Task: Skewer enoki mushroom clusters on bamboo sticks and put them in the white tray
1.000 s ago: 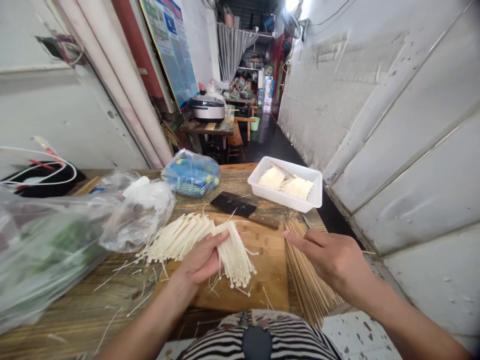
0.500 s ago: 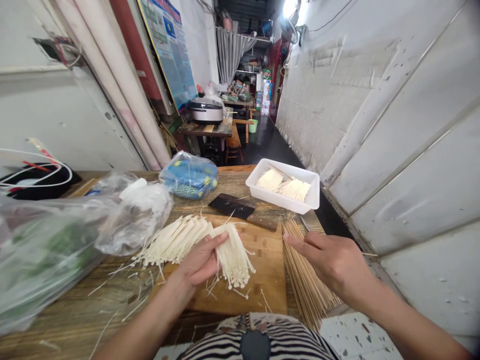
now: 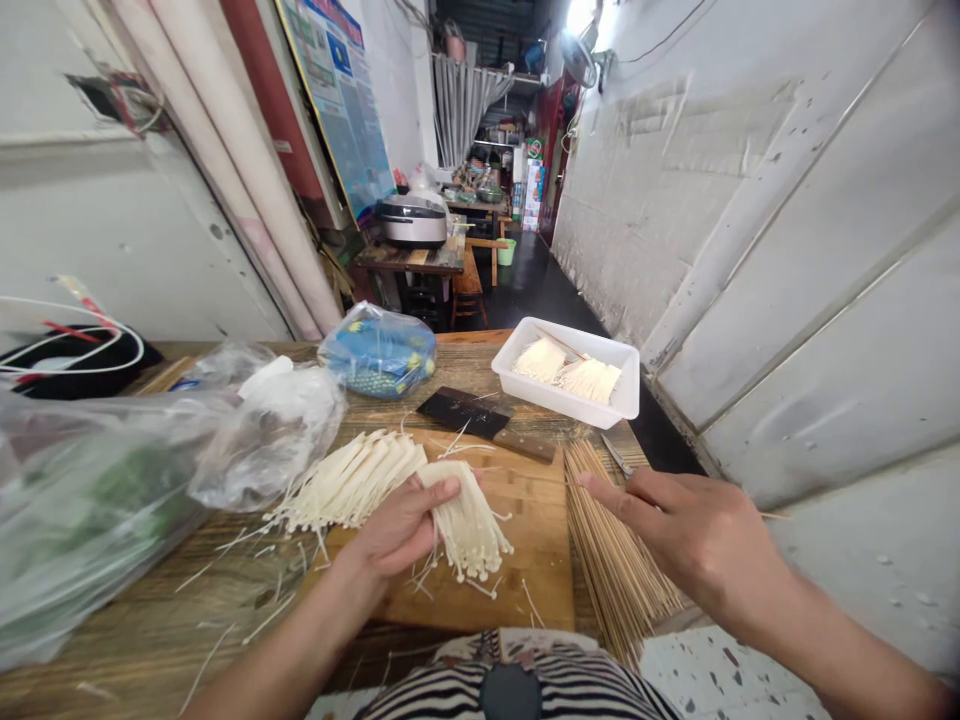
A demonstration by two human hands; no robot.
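Note:
My left hand (image 3: 409, 528) is closed round a flat bunch of enoki mushrooms (image 3: 471, 530), thumb on top, above the wooden cutting board (image 3: 536, 560). The caps of the bunch point down towards me. Beside it, a larger row of enoki mushrooms (image 3: 349, 480) lies on the board's left part and past its edge. My right hand (image 3: 679, 530) pinches a thin bamboo skewer (image 3: 778, 516), whose back end sticks out behind the hand. Its front end points left, towards the bunch, with a gap between. Under the right hand lies a pile of bamboo skewers (image 3: 611, 560).
A cleaver (image 3: 465, 412) lies across the board's far edge. Behind it stands a white plastic tray (image 3: 562, 402) holding skewered enoki bunches. A metal blade or tool (image 3: 615, 452) lies near the skewers. Plastic bags (image 3: 266, 430) and a bagged blue bundle (image 3: 379, 350) are at the left.
My right hand has shifted a little to the right with the skewer, away from the bunch. My left thumb sits slightly lower on the mushrooms.

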